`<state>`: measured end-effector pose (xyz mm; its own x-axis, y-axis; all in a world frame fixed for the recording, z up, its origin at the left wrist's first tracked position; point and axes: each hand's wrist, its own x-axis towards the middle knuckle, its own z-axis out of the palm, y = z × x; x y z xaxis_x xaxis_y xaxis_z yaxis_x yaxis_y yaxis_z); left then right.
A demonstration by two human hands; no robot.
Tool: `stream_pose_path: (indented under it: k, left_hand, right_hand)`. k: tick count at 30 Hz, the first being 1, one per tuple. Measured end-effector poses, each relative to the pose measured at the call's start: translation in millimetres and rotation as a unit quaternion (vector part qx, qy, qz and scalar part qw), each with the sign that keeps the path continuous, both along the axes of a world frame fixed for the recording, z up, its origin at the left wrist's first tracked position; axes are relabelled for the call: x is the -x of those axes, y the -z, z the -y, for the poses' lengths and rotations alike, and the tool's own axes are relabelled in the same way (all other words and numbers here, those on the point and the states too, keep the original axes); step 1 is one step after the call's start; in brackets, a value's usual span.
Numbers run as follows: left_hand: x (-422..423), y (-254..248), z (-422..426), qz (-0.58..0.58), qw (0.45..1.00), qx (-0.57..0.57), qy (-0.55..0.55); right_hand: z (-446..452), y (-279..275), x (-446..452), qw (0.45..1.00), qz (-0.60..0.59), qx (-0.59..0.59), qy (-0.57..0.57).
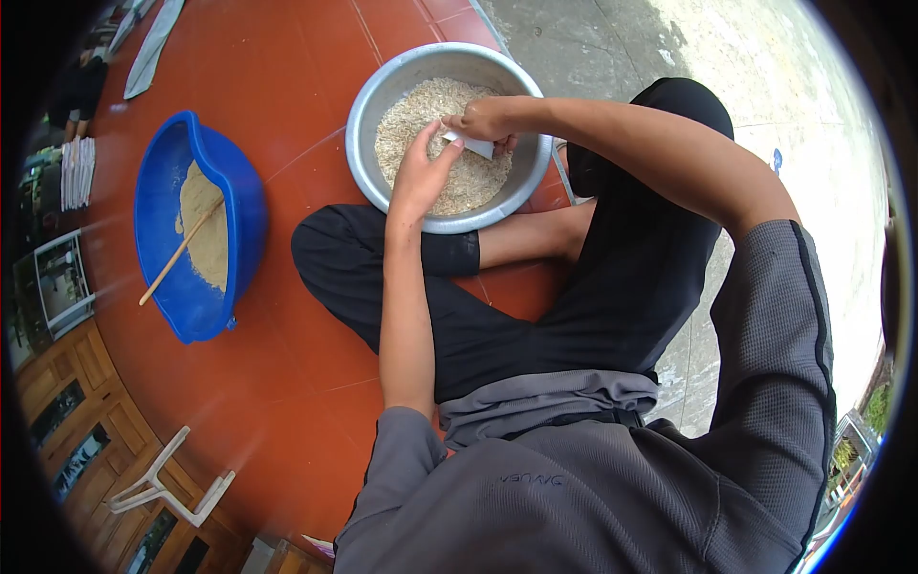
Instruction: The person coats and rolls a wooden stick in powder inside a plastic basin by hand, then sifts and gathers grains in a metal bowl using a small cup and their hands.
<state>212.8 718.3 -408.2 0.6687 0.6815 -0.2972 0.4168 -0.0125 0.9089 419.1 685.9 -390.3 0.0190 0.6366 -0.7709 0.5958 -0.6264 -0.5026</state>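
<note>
A round metal basin (361, 143) stands on the red tiles in front of my crossed legs, with pale, flaky material (421, 107) in it. Over the basin, my right hand (486, 121) is closed on a small white piece (475, 144) that looks like paper or a packet. My left hand (421, 177) reaches in from the near side, its thumb and fingertips at the left edge of the white piece. Its thumb and index finger are apart. Whether the left fingertips grip the piece cannot be made out.
A blue tub (247, 210) on the left holds tan powder (205, 225) and a wooden stick (180, 253). Farther left are a paper stack (78, 174) and wooden doors (91, 421). A pale stand (172, 483) is at lower left. Concrete lies to the right.
</note>
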Motion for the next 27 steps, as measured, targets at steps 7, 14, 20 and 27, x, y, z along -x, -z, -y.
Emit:
stream_pose_path:
  k: [7, 14, 20, 27]
  left_hand:
    - [-9.2, 0.4, 14.2, -0.036, 0.992, -0.117, 0.043]
    - [-15.7, -19.8, 29.0, -0.11, 0.974, -0.193, 0.036]
    - [-17.0, -15.9, 25.0, -0.093, 0.976, -0.192, 0.036]
    - [-17.2, -22.5, 28.9, -0.108, 0.973, -0.202, 0.007]
  right_hand:
    - [4.9, 12.6, -1.4, 0.999, -0.044, -0.013, 0.001]
    - [-8.8, 4.3, 5.1, 0.963, 0.123, -0.125, -0.205]
    - [-4.2, -28.4, 12.9, 0.931, 0.153, -0.201, -0.263]
    - [1.1, -49.3, 16.7, 0.935, 0.155, -0.159, -0.276]
